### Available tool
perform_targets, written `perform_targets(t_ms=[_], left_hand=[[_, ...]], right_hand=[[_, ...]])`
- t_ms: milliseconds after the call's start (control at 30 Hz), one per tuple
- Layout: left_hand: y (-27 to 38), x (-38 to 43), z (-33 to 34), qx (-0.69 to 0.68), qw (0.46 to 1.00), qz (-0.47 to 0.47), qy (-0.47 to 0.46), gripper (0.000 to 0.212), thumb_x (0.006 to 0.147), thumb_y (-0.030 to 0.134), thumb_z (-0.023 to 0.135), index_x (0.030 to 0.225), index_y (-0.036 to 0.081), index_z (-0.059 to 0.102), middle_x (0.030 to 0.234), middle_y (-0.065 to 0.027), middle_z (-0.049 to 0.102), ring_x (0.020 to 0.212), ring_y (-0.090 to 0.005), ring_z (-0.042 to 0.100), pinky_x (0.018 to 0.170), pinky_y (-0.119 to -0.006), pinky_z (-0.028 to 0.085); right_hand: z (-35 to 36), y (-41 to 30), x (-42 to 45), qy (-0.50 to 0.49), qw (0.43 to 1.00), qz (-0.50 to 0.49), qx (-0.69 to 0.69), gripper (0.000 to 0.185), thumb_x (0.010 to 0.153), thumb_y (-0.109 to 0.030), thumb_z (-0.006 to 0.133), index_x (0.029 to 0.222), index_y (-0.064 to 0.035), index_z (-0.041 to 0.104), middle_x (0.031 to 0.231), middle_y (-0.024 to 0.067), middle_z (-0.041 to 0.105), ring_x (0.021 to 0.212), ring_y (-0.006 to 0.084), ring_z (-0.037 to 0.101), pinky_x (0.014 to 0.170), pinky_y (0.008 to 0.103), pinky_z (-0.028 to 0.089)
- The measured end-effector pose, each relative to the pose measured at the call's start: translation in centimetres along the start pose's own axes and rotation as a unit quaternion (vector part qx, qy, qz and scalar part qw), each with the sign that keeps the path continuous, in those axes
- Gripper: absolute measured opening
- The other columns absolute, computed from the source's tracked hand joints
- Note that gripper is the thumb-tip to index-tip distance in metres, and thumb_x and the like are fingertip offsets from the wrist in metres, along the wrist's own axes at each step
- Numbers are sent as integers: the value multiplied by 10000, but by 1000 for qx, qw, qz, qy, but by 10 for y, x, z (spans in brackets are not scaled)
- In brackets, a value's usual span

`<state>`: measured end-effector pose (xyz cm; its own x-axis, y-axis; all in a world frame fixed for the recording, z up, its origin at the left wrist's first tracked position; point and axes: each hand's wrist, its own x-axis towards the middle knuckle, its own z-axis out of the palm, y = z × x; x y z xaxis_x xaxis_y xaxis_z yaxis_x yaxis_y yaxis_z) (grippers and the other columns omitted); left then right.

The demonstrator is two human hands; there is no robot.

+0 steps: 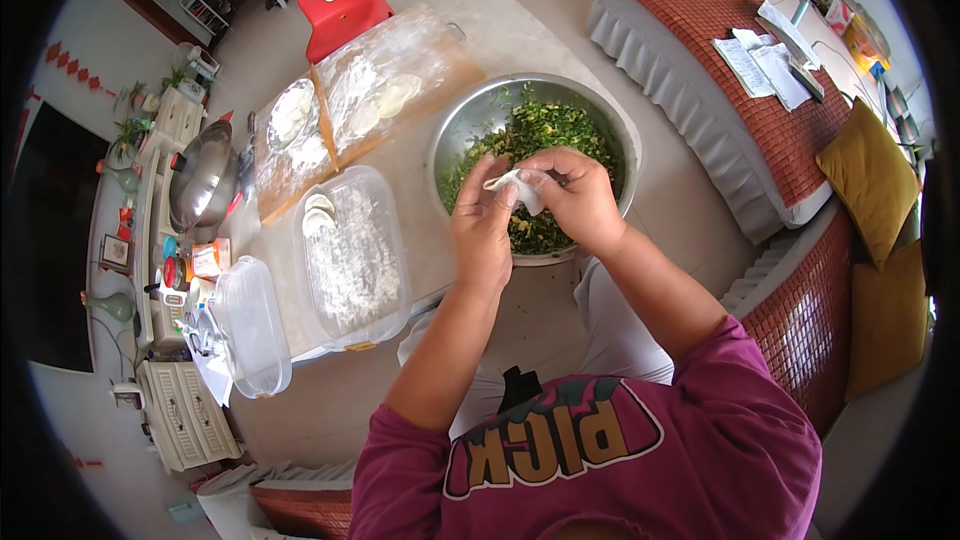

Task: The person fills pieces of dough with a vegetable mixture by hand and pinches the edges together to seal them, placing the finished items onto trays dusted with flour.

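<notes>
Between my left hand (485,225) and my right hand (576,199) a folded dumpling wrapper (528,193) is pinched by the fingers of both. The hands are over a large steel bowl (444,142) of chopped green filling with yellow bits (559,127). Whether filling is inside the wrapper cannot be told. Left of the bowl, a clear plastic container (401,270) dusted with flour holds dumplings (319,214) in its upper left corner. Round flat wrappers (390,99) lie on a floured wooden board (442,64). A floured round plate of dough pieces (292,112) is beside them.
An empty clear container or lid (255,330) lies at the table's left edge, near jars and an orange packet (211,258). A big metal pan (202,176) stands beyond. A red plastic chair (337,4) is at the far side. Papers (757,64) lie on a covered seat (705,22) at right.
</notes>
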<state>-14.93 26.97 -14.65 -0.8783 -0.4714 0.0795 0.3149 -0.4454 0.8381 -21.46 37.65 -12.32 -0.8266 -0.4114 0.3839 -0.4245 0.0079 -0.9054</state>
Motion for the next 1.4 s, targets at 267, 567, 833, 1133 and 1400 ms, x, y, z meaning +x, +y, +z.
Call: perform_targets(t_ms=[267,567,833,1133,1400], left_hand=[[-5,0,-3,102,994,14,21,288,854,69,530,1118,-43,507,1005,-73,575,872,-101,537,761,-212,437],[0,-2,2,296,943,150,9,206,864,83,513,1001,-56,578,899,-59,608,812,-86,534,724,-223,440],[-3,0,-1,287,946,151,24,171,858,82,517,943,-42,599,859,-73,626,776,-99,547,706,-230,442],[-4,4,-23,242,970,30,-23,264,903,161,456,1071,-31,523,974,-55,570,836,-92,534,712,-236,447],[3,-7,-7,46,996,-72,-34,184,837,88,550,985,-19,572,879,-21,585,787,-69,519,702,-216,416]], right_hand=[[3,0,0,-2,1000,0,-19,93,735,-27,606,825,-30,628,808,105,618,756,232,587,684,305,471],[1,-5,-1,-10,995,-81,-59,105,716,3,595,817,-14,616,810,108,619,758,251,591,678,320,474],[5,-3,-1,-8,990,-106,-91,119,722,22,573,830,-8,612,794,117,609,737,255,591,666,316,474],[9,4,-8,-16,994,87,70,94,779,-2,569,866,18,599,819,86,618,731,113,581,645,241,475],[5,2,-3,-15,994,63,85,101,797,-21,562,887,10,595,847,99,621,759,143,584,691,254,468]])
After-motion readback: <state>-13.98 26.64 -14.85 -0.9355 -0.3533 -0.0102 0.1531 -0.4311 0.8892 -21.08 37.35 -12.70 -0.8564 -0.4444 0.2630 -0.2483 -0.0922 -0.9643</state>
